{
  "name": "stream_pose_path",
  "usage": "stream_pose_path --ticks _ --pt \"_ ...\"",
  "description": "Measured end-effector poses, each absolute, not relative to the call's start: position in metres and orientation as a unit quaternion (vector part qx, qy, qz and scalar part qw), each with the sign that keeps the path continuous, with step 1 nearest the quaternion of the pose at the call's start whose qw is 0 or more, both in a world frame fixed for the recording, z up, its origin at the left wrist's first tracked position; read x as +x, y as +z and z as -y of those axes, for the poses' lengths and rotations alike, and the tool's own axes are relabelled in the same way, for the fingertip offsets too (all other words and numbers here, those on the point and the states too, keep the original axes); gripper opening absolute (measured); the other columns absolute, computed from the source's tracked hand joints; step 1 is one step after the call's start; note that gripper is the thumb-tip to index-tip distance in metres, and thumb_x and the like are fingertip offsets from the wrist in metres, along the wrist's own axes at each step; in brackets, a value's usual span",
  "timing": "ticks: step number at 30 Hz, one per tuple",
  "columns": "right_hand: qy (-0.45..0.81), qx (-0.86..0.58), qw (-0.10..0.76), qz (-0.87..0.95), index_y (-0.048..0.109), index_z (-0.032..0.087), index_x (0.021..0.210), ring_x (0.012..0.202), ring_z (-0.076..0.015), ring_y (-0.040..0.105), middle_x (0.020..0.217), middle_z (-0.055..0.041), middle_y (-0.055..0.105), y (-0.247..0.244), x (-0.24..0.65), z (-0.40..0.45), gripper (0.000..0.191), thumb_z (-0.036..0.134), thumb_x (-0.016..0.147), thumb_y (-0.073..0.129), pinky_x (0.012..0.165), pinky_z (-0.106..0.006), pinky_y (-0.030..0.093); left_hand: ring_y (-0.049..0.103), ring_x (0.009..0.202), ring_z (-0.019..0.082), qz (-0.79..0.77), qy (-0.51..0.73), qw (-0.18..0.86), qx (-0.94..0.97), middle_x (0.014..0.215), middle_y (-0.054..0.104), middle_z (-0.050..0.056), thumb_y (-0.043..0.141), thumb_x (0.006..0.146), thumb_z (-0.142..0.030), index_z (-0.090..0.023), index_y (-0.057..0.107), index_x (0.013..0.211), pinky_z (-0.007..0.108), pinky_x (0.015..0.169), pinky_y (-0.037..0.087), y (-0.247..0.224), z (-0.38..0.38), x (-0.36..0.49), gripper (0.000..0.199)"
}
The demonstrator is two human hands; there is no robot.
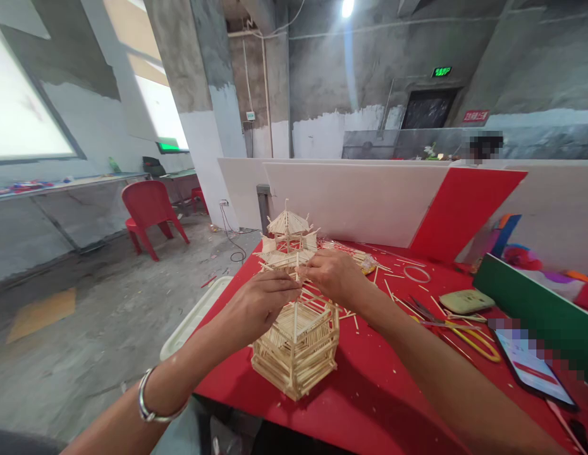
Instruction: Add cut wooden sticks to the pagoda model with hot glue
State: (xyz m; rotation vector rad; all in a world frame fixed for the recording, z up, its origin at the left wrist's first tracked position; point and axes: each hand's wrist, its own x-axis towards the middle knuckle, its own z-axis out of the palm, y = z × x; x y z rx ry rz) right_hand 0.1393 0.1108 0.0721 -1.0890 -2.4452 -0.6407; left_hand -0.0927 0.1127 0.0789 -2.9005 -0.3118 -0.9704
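Observation:
A pagoda model [296, 354] built of thin pale wooden sticks stands upright before me, with a latticed, many-sided base. A smaller tiered part with a pointed stick roof [287, 222] rises behind my fingers. My left hand [262, 302] reaches in from the left, its fingers pinched together at the model's mid-height. From the right, my right hand [336, 273] meets it with thumb and fingers closed. Between the fingertips a thin wooden stick [298, 259] pokes up. The fingers partly hide the middle of the model and the stick's lower end.
On the red table [370, 392] lie loose sticks [393, 291], scissors [474, 338], a pale green case [466, 301], a tape ring [416, 273] and a phone [531, 360]. A green board [535, 309] borders the right. A white tray [180, 332] is at the left edge; a red chair [149, 205] stands beyond.

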Motion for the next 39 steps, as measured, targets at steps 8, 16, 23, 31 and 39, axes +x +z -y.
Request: stream_pose_path --ticks 8,16,23,31,39 --pt "-0.233 -0.387 0.202 0.869 0.074 0.021 0.098 0.071 -0.0163 0.050 0.075 -0.0015 0.067 0.0714 0.1388 -0.1106 0.018 0.015 0.094 0.058 0.065 -0.032 0.028 0.068 0.110 0.022 0.100 -0.320 0.029 -0.942 0.114 0.076 0.008 0.046 0.092 -0.003 -0.015 0.072 0.114 0.042 0.095 0.060 0.0778 -0.1131 -0.0926 0.036" --pt "-0.238 -0.386 0.199 0.869 0.073 0.021 0.093 0.071 -0.0159 0.049 0.073 -0.0012 0.066 0.0725 0.1381 -0.1098 0.016 0.017 0.094 0.058 0.065 -0.032 0.029 0.069 0.110 0.022 0.097 -0.319 0.029 -0.942 0.114 0.076 0.009 0.045 0.092 -0.003 -0.015 0.072 0.115 0.042 0.094 0.060 0.0788 -0.1133 -0.0919 0.037" --pt "-0.232 -0.393 0.192 0.869 0.074 0.021 0.096 0.072 -0.0159 0.051 0.075 -0.0013 0.068 0.0729 0.1379 -0.1094 0.018 0.016 0.094 0.057 0.066 -0.032 0.030 0.069 0.110 0.022 0.099 -0.317 0.033 -0.943 0.115 0.076 0.009 0.046 0.092 -0.003 -0.016 0.071 0.116 0.042 0.094 0.060 0.0783 -0.1132 -0.0924 0.037" --pt "-0.228 -0.394 0.190 0.870 0.074 0.021 0.096 0.071 -0.0160 0.051 0.074 -0.0018 0.067 0.0744 0.1373 -0.1079 0.019 0.016 0.095 0.055 0.065 -0.032 0.029 0.069 0.110 0.021 0.095 -0.322 0.026 -0.942 0.114 0.076 0.009 0.047 0.092 -0.003 -0.016 0.072 0.115 0.041 0.094 0.060 0.0775 -0.1140 -0.0920 0.036" --pt "-0.231 -0.397 0.191 0.867 0.074 0.021 0.095 0.071 -0.0157 0.051 0.073 -0.0010 0.067 0.0744 0.1370 -0.1074 0.018 0.017 0.095 0.056 0.065 -0.032 0.029 0.069 0.109 0.021 0.098 -0.322 0.036 -0.941 0.115 0.076 0.008 0.046 0.093 -0.003 -0.016 0.072 0.114 0.042 0.095 0.060 0.0766 -0.1140 -0.0923 0.036"
